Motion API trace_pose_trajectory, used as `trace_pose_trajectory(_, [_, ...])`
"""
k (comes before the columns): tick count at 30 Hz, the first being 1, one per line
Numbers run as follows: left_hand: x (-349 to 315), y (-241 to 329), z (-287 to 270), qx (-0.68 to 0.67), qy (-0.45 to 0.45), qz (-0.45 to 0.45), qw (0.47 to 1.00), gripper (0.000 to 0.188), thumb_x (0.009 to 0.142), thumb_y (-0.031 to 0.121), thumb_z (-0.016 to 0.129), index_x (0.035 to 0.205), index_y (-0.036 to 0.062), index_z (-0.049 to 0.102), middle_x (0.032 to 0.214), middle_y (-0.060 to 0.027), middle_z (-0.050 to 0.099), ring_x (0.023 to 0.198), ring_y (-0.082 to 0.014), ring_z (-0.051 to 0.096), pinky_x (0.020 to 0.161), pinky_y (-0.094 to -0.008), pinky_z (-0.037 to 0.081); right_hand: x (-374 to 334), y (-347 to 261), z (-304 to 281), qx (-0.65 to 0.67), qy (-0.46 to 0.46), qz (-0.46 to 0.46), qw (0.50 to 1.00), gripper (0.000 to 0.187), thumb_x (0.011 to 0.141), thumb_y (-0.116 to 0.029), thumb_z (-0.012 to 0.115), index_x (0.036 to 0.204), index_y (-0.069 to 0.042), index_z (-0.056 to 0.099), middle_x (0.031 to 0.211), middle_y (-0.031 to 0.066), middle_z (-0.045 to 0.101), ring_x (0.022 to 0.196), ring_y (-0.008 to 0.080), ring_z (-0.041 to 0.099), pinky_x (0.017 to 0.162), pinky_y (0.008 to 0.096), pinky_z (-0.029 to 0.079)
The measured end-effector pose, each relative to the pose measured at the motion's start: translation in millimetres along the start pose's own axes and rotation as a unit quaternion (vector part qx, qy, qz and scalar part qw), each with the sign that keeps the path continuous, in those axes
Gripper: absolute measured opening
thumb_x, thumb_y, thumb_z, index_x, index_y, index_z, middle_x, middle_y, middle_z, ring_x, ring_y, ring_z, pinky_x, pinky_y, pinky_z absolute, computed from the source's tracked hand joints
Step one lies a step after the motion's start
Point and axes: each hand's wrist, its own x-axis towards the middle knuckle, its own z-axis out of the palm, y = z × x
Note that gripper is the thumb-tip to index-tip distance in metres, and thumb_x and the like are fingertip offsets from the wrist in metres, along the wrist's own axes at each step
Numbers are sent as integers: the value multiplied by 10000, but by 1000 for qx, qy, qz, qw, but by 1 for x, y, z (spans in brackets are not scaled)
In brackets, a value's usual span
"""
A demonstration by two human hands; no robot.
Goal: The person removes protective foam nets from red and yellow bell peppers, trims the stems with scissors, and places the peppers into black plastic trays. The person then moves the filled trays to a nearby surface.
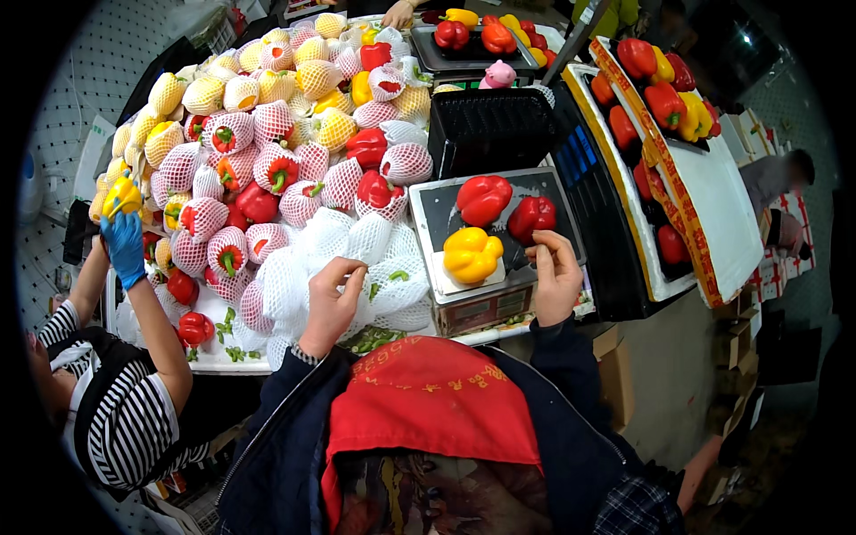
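My left hand (332, 301) hovers over white foam net sleeves (343, 245), its fingers curled together, with nothing visible in them. My right hand (557, 281) is at the right edge of a weighing scale (428, 209), thumb and forefinger apart. Its fingertips are close to a red bell pepper (532, 219); whether they touch it I cannot tell. Another red bell pepper (484, 200) and a yellow bell pepper (473, 256) also lie on the scale; the yellow one rests near the front on a pale patch.
A large heap of net-sleeved peppers (269, 125) fills the table's left. Behind the scale stands a black crate (490, 129). Foam boxes of peppers (664, 89) tilt at the right. At left, a co-worker's blue-gloved hand (125, 245) holds a yellow pepper (122, 196).
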Motion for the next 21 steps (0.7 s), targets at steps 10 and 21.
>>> trace_pose_trajectory(10, [3, 3, 3, 53, 58, 82, 994, 64, 852, -5, 681, 914, -4, 667, 840, -141, 652, 761, -282, 657, 677, -339, 514, 14, -26, 19, -100, -35, -51, 993, 133, 904, 63, 561, 988, 38, 661, 1018, 152, 671, 953, 269, 661, 853, 343, 517])
trace_pose_trajectory(21, [-14, -81, -41, 356, 55, 12, 933, 548, 786, 249, 735, 1254, 2, 594, 1321, -256, 543, 1282, -431, 496, 1091, -513, 400, -6, -64, 133, -14, -288, -99, 952, 110, 851, 54, 637, 949, 36, 684, 976, 170, 686, 908, 320, 677, 827, 355, 527])
